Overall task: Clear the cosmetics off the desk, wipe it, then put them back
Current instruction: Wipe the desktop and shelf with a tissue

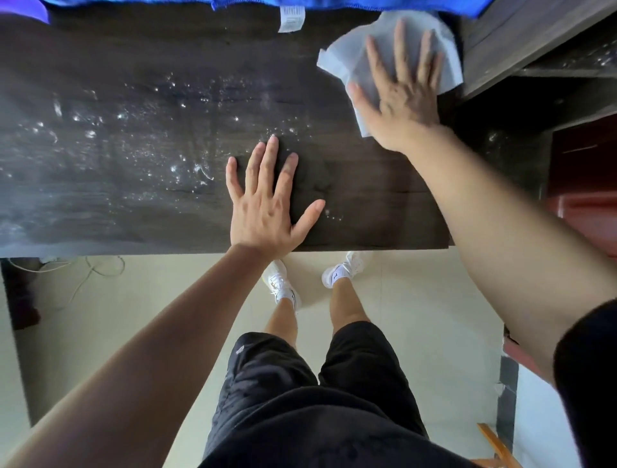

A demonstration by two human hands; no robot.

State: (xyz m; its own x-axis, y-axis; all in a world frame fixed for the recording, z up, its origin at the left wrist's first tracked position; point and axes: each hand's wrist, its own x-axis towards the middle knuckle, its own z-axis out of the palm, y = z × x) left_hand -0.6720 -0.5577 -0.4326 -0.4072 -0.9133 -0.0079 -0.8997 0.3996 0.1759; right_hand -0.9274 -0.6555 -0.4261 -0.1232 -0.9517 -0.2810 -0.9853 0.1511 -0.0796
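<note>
The dark wooden desk fills the upper half of the view, with white specks and smears across its left and middle. My right hand lies flat, fingers spread, pressing a white wipe onto the desk's far right corner. My left hand rests flat on the desk near its front edge, fingers apart, holding nothing. No cosmetics are in view.
A blue cloth with a white label hangs over the desk's far edge. A dark wooden shelf unit stands at the right. White cables lie on the pale tiled floor under the left side.
</note>
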